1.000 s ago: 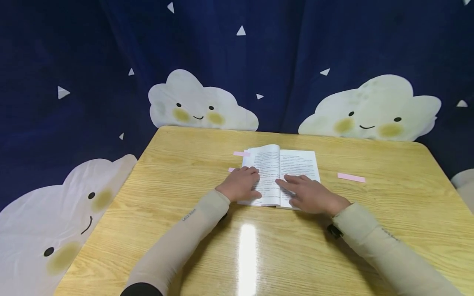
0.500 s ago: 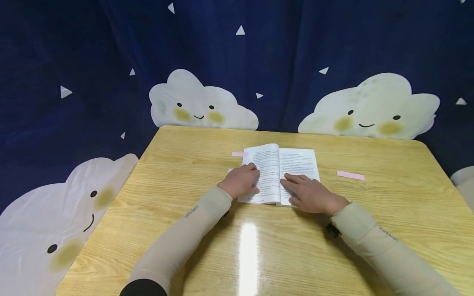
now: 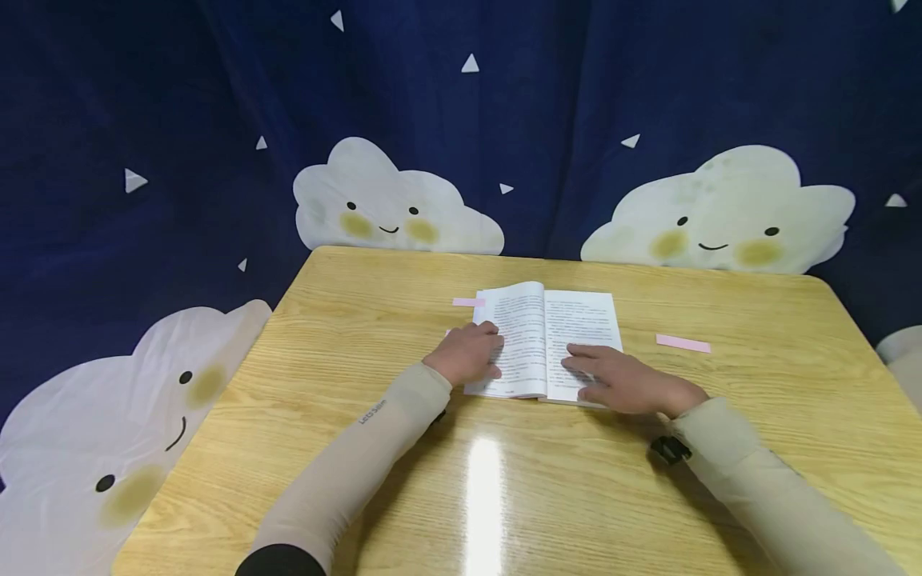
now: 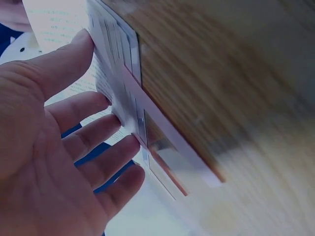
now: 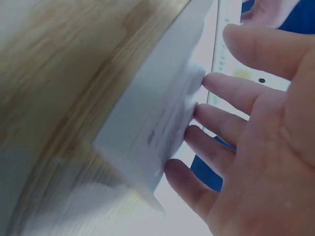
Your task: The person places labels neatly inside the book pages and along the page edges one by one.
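An open book [image 3: 579,316] lies on the wooden table, its printed pages facing up. My left hand [image 3: 467,354] rests on the outer part of the left page, fingers loosely extended; in the left wrist view its fingertips [image 4: 115,120] are at the page. On the right page lies my right hand [image 3: 623,378] with fingers spread, and in the right wrist view its fingertips [image 5: 194,113] touch the paper. Pink sticky tabs stick out of the book's left edge, one pink tab [image 3: 464,302] near the top and another partly hidden by the left hand.
A loose pink strip [image 3: 683,344] lies on the table [image 3: 576,496] to the right of the book. Behind the table's far edge hangs a dark blue curtain [image 3: 547,96] with smiling clouds and white triangles.
My right hand has slid right across the right page, away from the book's middle fold. My left hand and the book have stayed nearly in place.
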The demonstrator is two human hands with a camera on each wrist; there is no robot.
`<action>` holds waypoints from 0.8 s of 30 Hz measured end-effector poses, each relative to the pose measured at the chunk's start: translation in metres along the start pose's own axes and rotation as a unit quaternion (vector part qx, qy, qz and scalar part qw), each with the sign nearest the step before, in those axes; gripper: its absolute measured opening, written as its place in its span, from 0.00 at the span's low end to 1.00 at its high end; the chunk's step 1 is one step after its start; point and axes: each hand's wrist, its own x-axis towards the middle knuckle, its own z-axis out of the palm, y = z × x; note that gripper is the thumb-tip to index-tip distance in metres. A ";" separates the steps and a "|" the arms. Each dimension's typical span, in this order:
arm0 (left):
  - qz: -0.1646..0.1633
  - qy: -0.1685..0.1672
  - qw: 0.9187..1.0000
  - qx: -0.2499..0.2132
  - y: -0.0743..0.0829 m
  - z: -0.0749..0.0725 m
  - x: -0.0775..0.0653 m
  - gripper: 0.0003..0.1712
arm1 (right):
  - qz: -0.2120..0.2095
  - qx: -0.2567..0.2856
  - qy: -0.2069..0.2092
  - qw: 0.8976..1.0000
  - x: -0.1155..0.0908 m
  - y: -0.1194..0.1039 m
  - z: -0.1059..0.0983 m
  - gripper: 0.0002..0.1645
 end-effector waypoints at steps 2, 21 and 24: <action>-0.005 0.000 1.000 0.014 0.000 0.000 0.000 0.29 | 0.001 0.026 -0.005 1.000 -0.006 0.003 -0.002 0.30; -0.014 -0.018 1.000 0.011 0.000 -0.003 -0.002 0.27 | 0.170 0.095 0.056 0.979 -0.072 0.047 -0.059 0.32; -0.012 -0.021 1.000 0.010 0.000 -0.004 -0.003 0.27 | 0.194 0.090 0.084 0.973 -0.082 0.065 -0.065 0.32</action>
